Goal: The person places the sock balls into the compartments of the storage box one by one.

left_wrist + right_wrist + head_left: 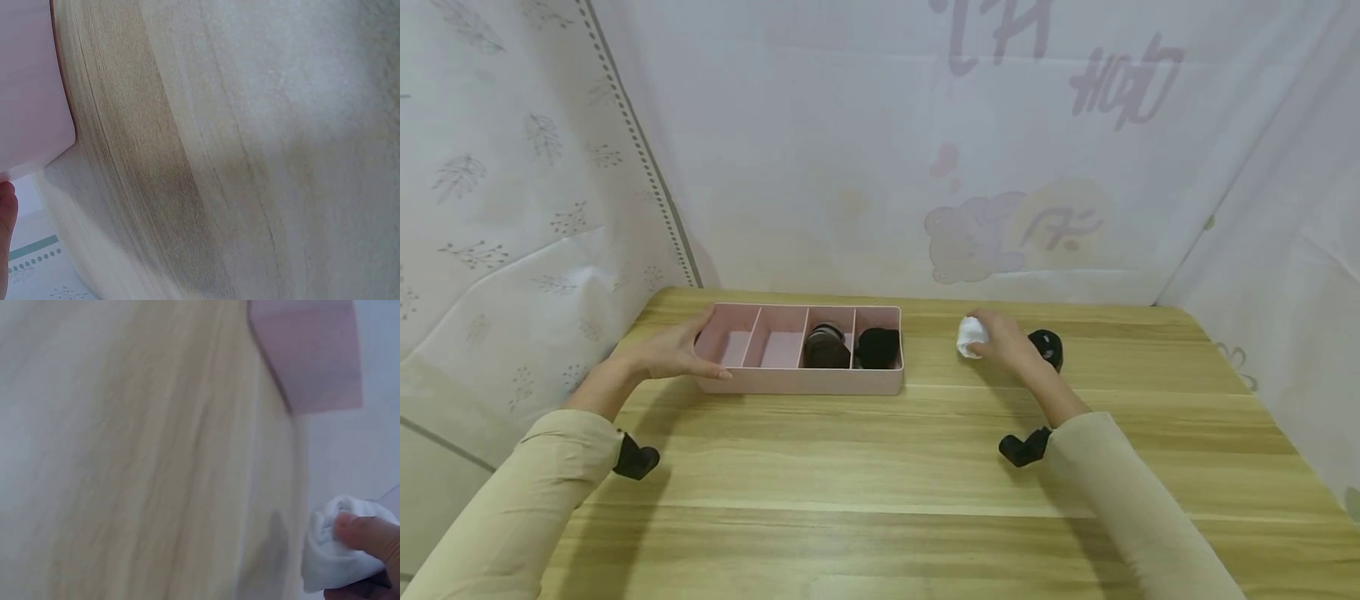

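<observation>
A long pink divided box [797, 382] stands at the back left of the table. My left hand [673, 348] grips its left end, thumb along the front rim and fingers at the back corner. In the left wrist view one fingertip [7, 203] touches the box's edge. To the right of the box, my right hand [1003, 340] pinches a rolled white cloth bundle [971, 337], perhaps a sock, between thumb and fingers. The right wrist view shows the thumb pressed on the roll's folded end [340, 550]. It appears held just above the table.
Inside the box, a dark brown bundle [827, 347] and a black bundle [877, 347] fill the two right compartments; the two left ones show bare floors. Behind my right wrist lies a black rounded item [1047, 347], partly hidden. A white printed curtain [820, 167] borders the wooden table [850, 483].
</observation>
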Available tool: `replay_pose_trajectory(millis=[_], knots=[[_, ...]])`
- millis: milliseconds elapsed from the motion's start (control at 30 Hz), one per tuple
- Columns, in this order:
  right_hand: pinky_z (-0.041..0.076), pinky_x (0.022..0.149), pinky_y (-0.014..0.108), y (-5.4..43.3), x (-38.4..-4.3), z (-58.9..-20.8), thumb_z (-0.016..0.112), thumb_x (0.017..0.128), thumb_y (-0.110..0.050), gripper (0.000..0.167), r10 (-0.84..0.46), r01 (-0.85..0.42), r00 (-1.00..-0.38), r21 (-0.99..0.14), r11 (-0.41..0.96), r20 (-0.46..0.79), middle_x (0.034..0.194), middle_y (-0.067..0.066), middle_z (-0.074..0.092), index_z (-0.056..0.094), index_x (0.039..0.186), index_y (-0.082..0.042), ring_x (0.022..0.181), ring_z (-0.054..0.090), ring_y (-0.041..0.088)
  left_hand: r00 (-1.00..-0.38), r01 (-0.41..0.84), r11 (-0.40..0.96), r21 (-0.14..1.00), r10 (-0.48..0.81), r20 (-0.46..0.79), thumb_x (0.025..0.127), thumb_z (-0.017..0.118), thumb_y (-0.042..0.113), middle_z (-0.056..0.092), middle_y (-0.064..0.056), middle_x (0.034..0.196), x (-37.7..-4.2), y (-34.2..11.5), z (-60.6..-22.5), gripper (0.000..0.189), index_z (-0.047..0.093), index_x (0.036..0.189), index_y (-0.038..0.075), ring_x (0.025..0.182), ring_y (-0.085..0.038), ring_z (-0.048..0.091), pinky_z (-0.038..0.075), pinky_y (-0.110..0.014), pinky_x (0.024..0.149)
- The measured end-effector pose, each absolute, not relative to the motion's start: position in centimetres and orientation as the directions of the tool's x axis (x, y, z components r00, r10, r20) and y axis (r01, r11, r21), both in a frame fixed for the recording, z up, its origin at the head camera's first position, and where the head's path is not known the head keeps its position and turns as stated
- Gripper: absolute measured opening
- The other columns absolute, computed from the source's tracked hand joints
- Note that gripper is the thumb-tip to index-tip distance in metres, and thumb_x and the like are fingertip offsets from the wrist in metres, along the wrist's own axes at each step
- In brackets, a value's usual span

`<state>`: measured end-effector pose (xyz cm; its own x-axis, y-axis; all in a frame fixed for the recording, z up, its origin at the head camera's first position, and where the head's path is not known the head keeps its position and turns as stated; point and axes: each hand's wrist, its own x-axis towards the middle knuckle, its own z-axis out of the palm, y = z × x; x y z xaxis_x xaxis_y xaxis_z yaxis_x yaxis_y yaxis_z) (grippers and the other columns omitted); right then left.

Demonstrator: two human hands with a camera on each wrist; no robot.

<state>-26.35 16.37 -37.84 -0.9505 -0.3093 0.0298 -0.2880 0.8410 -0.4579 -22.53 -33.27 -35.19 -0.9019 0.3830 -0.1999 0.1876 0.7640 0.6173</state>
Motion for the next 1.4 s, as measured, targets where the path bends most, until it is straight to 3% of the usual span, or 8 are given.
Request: replay_pose_trajectory(millis=[233, 667, 1033, 1400], knots=[[0.052, 0.081, 0.047, 13.6, -26.1, -36.0, 0.071, 0.084, -0.013, 0.054, -0.318, -0.405, -0.914, -0.579, 0.708, 0.251, 0.125, 0.024, 0.055, 0.049, 0.13, 0.003, 0.104, 0.057, 0.038, -0.902, 0.186, 0.752, 0.633, 0.386, -0.194, 0.073, 0.079, 0.033, -0.005, -0.033, 0.151, -22.6, -33.3, -35.2, 0.123, -0.013, 0.147, -0.003, 0.137, -0.053, 0.005, 0.012, -0.067, 0.107], [0.053, 0.088, 0.038, 5.4, -25.4, -34.1, 0.073, 0.08, -0.006, 0.054, -0.294, -0.443, -0.894, -0.769, 0.46, 0.339, 0.125, 0.019, 0.056, 0.05, 0.129, 0.0, 0.111, 0.057, 0.034, -0.903, 0.179, 0.754, 0.632, 0.381, -0.2, 0.073, 0.079, 0.033, -0.003, -0.034, 0.151, -22.5, -33.2, -35.1, 0.123, -0.012, 0.147, -0.003, 0.137, -0.052, 0.008, 0.015, -0.066, 0.107], [0.055, 0.084, 0.031, -0.2, -24.9, -34.1, 0.073, 0.081, -0.007, 0.052, -0.359, -0.485, -0.862, -0.783, 0.388, 0.356, 0.124, 0.017, 0.057, 0.051, 0.128, 0.0, 0.108, 0.058, 0.029, -0.907, 0.205, 0.774, 0.599, 0.38, -0.18, 0.072, 0.08, 0.034, -0.001, -0.034, 0.151, -22.5, -33.2, -35.1, 0.124, -0.011, 0.146, -0.005, 0.137, -0.052, 0.01, 0.016, -0.065, 0.108], [0.053, 0.081, 0.028, -5.1, -24.3, -35.2, 0.073, 0.082, -0.018, 0.054, -0.433, -0.529, -0.837, -0.698, 0.483, 0.334, 0.124, 0.009, 0.06, 0.052, 0.131, -0.008, 0.104, 0.06, 0.022, -0.908, 0.2, 0.766, 0.611, 0.38, -0.179, 0.073, 0.08, 0.032, -0.001, -0.035, 0.151, -22.5, -33.1, -35.1, 0.123, -0.011, 0.146, -0.006, 0.136, -0.053, 0.01, 0.016, -0.065, 0.108]])
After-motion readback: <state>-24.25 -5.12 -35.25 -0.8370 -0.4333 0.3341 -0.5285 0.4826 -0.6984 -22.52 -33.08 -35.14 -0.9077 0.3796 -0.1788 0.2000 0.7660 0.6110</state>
